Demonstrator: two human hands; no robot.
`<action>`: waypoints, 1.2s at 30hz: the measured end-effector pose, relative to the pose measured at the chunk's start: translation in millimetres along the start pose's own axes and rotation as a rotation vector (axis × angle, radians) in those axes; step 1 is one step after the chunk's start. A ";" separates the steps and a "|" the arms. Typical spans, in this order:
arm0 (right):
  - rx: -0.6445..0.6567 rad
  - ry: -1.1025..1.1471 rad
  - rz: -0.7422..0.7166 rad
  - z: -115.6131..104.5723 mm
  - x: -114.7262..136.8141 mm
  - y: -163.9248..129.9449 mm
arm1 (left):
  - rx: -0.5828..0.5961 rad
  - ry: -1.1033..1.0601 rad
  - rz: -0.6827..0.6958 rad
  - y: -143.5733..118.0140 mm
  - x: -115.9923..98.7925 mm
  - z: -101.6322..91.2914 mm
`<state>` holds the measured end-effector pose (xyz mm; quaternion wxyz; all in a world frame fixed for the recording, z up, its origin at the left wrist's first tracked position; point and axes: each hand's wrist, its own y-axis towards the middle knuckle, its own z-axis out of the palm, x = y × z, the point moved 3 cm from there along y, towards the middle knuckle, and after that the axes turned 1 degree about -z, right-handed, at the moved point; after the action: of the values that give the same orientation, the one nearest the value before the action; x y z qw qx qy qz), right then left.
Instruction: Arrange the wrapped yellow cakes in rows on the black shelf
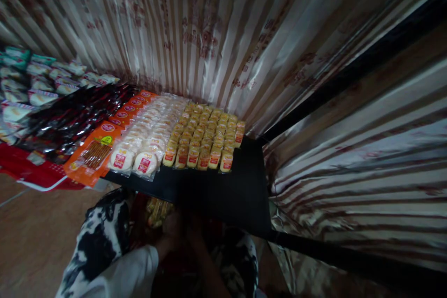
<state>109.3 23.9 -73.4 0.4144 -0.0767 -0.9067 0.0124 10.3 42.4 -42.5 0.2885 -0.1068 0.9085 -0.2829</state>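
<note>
Black display shelf [223, 191] carries yellow snack packets [204, 137] at 12 o'clock. Both hands low in shadow, left hand [171, 237] near clear packet bundle [157, 212]; grip unreadable. Best lift bundle level, align rows.

White sleeve [131, 272], black-and-white blotched trousers [99, 237] (cow-like pattern), both legs.

Glossy plastic snack packets [206, 142] lie on a matt black shelf [237, 191].
</note>
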 end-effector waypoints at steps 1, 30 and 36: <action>0.005 0.001 0.006 -2.4 2.8 -0.3 | -0.004 0.000 -0.009 -1.7 0.3 -3.7; 0.156 -0.070 -0.394 -161.7 154.2 -22.7 | 0.302 -0.568 0.492 -93.2 -66.2 -168.2; 0.125 0.105 -0.267 -184.3 147.0 -3.6 | 0.014 -0.008 0.711 -95.6 -128.1 -183.8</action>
<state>152.9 34.7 158.0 0.4631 0.0699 -0.8835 0.0094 9.7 93.2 195.7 0.3732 0.2171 0.8857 -0.1705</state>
